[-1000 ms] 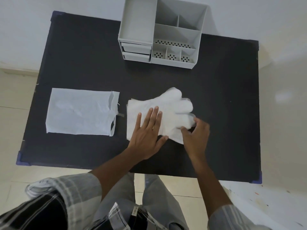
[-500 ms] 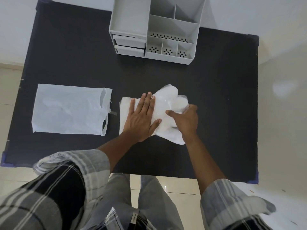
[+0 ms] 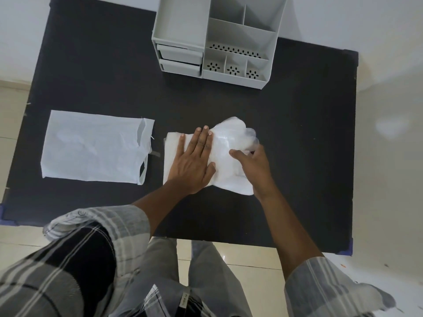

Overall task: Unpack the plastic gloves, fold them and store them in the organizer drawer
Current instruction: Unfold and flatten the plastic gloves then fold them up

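A stack of translucent white plastic gloves (image 3: pixel 225 143) lies in the middle of the black table (image 3: pixel 297 156), finger ends to the right. My left hand (image 3: pixel 194 163) presses flat on the cuff half, fingers straight. My right hand (image 3: pixel 254 165) grips the finger ends and lifts them up and over toward the left. The empty white packaging bag (image 3: pixel 96 147) lies flat at the left. The grey organizer (image 3: pixel 219 37) stands at the table's back, with two shut drawers (image 3: pixel 180 60) at its lower left.
The organizer has several open compartments on top and at the right. The table's front edge runs just above my legs, with tiled floor below and a white wall behind.
My right hand has drawn the gloves' finger ends up and leftward, folding them over. My left hand has stayed pressed on the cuff half.
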